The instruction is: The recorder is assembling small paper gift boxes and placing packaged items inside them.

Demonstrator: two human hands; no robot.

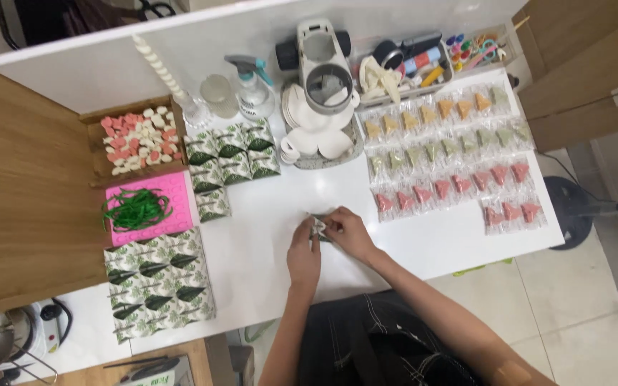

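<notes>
Both hands, left hand (303,251) and right hand (347,230), are pinching a small leaf-print packet (321,225) at mid-table. Folded leaf-print boxes (232,159) are standing finished at left; flat leaf-print sheets (157,282) are lying unfolded; bagged wedges (446,146) are waiting at right.
</notes>
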